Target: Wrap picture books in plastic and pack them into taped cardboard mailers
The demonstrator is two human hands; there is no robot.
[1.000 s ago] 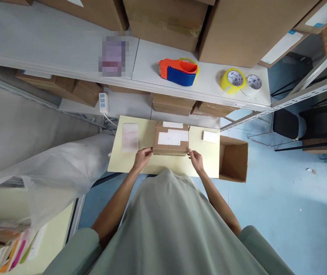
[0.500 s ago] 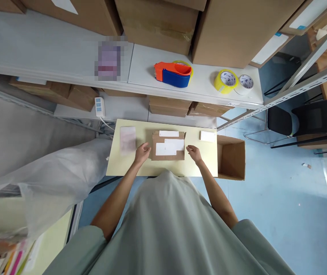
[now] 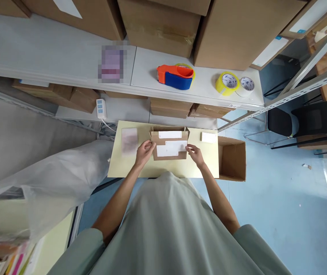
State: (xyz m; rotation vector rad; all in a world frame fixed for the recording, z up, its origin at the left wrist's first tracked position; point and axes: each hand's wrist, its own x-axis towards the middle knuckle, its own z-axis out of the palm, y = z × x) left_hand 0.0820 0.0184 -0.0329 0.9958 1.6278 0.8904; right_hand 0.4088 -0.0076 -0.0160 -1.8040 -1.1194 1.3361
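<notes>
A small brown cardboard box point(image 3: 170, 156) with white labels on its top sits on the pale yellow table point(image 3: 117, 168). Its lid is raised at the far side, and a dark gap shows behind the lid's far edge. My left hand point(image 3: 144, 152) pinches the lid's left edge between thumb and fingers. On the opposite side, my right hand point(image 3: 195, 154) grips the right edge in the same way. Left of the box lies a flat, pale pinkish sheet or packet point(image 3: 129, 141). A small white stack, perhaps cards or labels point(image 3: 208, 137), rests near the table's right end.
On the shelf point(image 3: 143, 76) beyond are an orange and blue tape dispenser point(image 3: 176, 77), a yellow tape roll point(image 3: 227, 83) and a white one point(image 3: 246, 84). An open cardboard box point(image 3: 232, 158) stands right of the table. Plastic sheeting point(image 3: 60, 172) hangs at left, near a power strip point(image 3: 101, 109).
Both hands have moved inward from beside the box and taken hold of its lid. The lid's far edge has come up. The view has shifted slightly.
</notes>
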